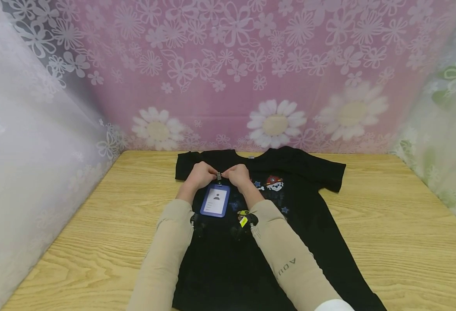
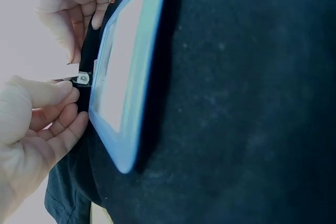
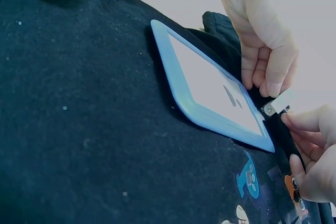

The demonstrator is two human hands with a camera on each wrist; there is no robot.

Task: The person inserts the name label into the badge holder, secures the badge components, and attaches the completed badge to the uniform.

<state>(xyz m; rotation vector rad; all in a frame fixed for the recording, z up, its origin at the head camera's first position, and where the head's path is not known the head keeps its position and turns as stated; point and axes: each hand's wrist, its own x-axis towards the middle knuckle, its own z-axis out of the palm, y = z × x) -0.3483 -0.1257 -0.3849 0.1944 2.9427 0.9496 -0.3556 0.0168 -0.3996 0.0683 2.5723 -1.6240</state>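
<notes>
A blue-framed ID badge (image 1: 215, 201) with a white card lies on a black T-shirt (image 1: 228, 259), its metal clip (image 1: 219, 176) pointing toward the collar. My left hand (image 1: 201, 175) pinches the clip from the left, thumb against forefinger, as the left wrist view shows at the clip strap (image 2: 83, 78). From the other side my right hand (image 1: 237, 174) has its fingertips pinched at the clip, close to the left fingertips. In the right wrist view the badge (image 3: 210, 85) is tilted up off the cloth. The clip's mouth is hidden by fingers.
The T-shirt lies spread on a wooden table (image 1: 399, 216), its sleeves to the sides. Cartoon prints (image 1: 275, 183) mark its chest, partly under the right forearm. A pink flowered curtain (image 1: 220, 65) stands behind the table, with pale curtains at both sides.
</notes>
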